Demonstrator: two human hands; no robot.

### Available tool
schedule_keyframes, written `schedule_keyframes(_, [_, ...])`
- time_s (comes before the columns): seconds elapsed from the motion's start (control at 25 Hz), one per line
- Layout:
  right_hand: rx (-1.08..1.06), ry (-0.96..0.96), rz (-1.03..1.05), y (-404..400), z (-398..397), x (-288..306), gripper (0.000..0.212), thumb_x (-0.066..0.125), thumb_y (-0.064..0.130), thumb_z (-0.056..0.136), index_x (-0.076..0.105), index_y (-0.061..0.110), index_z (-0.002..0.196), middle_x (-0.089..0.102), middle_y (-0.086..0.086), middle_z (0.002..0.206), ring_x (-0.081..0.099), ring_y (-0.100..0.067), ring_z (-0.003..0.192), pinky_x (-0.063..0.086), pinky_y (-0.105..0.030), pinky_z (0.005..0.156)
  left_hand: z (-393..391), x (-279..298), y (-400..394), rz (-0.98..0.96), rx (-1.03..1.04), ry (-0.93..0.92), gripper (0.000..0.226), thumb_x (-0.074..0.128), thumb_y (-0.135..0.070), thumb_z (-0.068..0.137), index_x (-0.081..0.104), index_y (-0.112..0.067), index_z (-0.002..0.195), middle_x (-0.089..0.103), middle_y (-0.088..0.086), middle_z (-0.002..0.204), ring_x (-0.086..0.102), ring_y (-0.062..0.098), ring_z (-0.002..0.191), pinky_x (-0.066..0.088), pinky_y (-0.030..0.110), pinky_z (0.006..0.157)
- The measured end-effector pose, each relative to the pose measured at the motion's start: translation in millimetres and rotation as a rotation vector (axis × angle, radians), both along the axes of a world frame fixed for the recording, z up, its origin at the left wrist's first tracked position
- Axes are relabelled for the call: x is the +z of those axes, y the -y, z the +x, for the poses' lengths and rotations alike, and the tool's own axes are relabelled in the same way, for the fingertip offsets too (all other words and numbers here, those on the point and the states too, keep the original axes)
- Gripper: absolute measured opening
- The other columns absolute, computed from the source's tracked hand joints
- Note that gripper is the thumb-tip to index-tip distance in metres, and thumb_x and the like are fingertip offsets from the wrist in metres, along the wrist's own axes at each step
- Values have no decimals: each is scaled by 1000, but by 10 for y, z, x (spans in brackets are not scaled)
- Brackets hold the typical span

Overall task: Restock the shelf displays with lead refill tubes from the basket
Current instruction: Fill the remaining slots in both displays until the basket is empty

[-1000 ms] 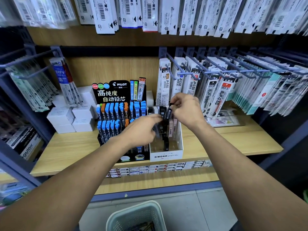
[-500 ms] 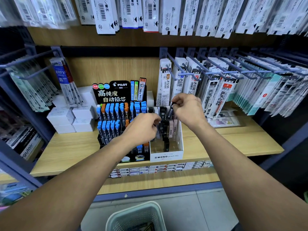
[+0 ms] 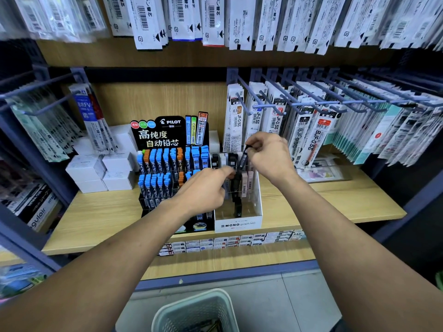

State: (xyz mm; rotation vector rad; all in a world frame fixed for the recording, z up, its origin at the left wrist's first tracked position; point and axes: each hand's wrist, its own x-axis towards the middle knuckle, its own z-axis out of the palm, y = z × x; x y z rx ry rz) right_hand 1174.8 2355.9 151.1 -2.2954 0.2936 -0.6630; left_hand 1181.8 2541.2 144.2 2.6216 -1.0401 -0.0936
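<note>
You are pinching a black lead refill tube [image 3: 244,157] by its top end with your right hand [image 3: 271,157], tilting it so that its lower end is pointing down into the back slots of the white MONO graph MG display box [image 3: 239,222] just below your fingers, which looks like the easiest angle for sliding it in. Your left hand [image 3: 206,191] is reaching in from the near side, fingers curled at the tubes already standing in the box, probably steadying or parting them to open a gap; whether it is actually gripping one, you cannot tell from here. Just beyond your left hand's knuckles the black PILOT display [image 3: 167,135] is standing well filled with blue-capped tubes. The basket [image 3: 167,315] is waiting on the floor below your forearms, so further tubes are staying within easy reach
</note>
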Motion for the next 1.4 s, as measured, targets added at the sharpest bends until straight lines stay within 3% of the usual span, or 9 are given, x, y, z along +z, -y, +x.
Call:
schedule_keyframes(0.12, [-11,32,29,11,-8,6,17,64,10,86,72,23,93,66,14,78,66,-17,86,58,-33,81,38,-27,-28,-45,14,-41,58,48,0,89,47,-24,143,64,3,78,61,20,68,47,30,52])
schedule_keyframes(0.24, [-21,102,85,41,13,5,18,65,8,87,71,23,93,64,14,77,65,-17,83,58,-36,82,93,-27,-40,-149,64,-73,54,52,-3,92,49,-25,140,72,4,101,64,12,65,57,33,61])
schedule_keyframes(0.32, [-19,143,158,66,23,7,17,64,7,88,69,22,93,64,10,77,64,-15,76,58,-37,77,131,-18,-38,-241,109,-103,47,53,-3,94,52,-22,137,68,-3,117,56,3,59,49,19,56])
schedule_keyframes(0.52, [-20,187,252,63,4,67,20,64,3,88,66,23,88,66,4,78,63,-16,73,56,-32,71,191,11,-25,-427,226,-233,29,54,-2,96,60,-17,119,66,-4,108,56,8,62,49,23,54])
schedule_keyframes(0.64, [213,-35,300,-63,-82,102,19,66,-4,87,69,15,87,69,-9,80,66,-20,68,58,-38,69,212,59,-63,-460,270,-246,17,54,-2,96,63,-15,103,69,4,101,52,9,50,43,20,44])
schedule_keyframes(0.76, [421,-238,26,-225,-191,5,14,68,0,84,72,11,92,73,-6,83,69,-18,74,59,-34,72,210,70,-128,-461,292,-230,11,57,-5,97,64,-15,98,69,5,99,54,12,48,45,21,41])
schedule_keyframes(0.92, [392,-314,-367,-371,-237,-195,19,70,12,86,75,19,102,72,4,91,65,-13,84,49,-24,77,191,88,-202,-434,262,-194,9,58,-6,97,65,-12,100,67,3,99,56,13,55,51,22,47])
schedule_keyframes(1.12, [360,-374,-376,-525,-330,-415,15,70,13,88,71,19,101,72,-3,97,65,-22,91,52,-30,80,162,114,-275,-378,222,-163,14,55,-3,97,65,-13,100,68,2,102,52,5,59,40,15,50])
schedule_keyframes(1.4, [300,-416,-426,-636,-353,-534,23,58,3,89,72,17,100,71,-8,98,65,-27,91,52,-31,76,166,121,-326,-375,213,-147,17,54,-1,96,65,-13,100,67,2,103,54,6,63,40,16,51])
